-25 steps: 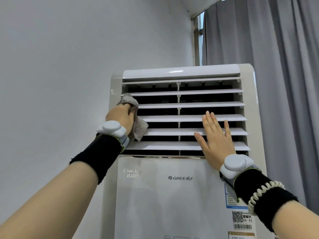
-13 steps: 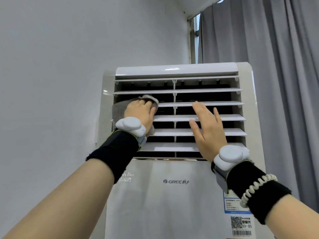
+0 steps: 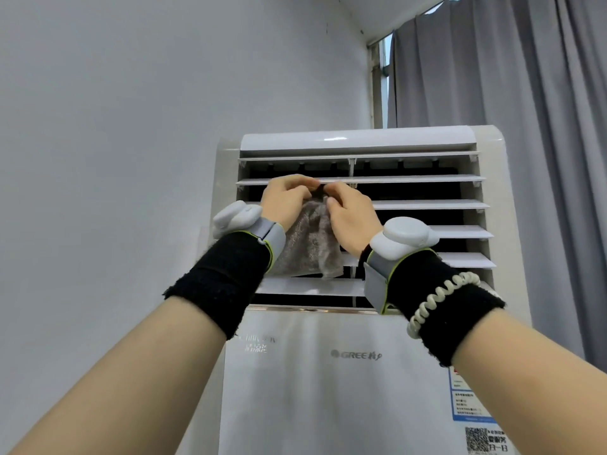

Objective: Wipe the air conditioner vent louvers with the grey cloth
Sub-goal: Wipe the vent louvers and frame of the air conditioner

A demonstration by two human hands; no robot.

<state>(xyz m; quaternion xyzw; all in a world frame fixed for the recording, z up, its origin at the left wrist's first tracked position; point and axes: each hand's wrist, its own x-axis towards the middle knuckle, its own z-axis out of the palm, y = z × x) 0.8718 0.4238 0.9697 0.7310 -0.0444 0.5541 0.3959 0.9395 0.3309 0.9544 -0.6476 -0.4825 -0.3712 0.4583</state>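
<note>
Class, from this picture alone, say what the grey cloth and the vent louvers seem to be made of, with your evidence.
Grey cloth: probably terry or microfibre fabric; fuzzy nap, soft hanging folds. Vent louvers: likely moulded white plastic, smooth semi-gloss; thin, rigid, uniform slats.

1 head view, close, angled upward at the air conditioner (image 3: 358,372).

Soft, even daylight, a glare streak on the unit's top (image 3: 335,138), wide-angle bending at edges, slightly soft focus throughout.
</note>
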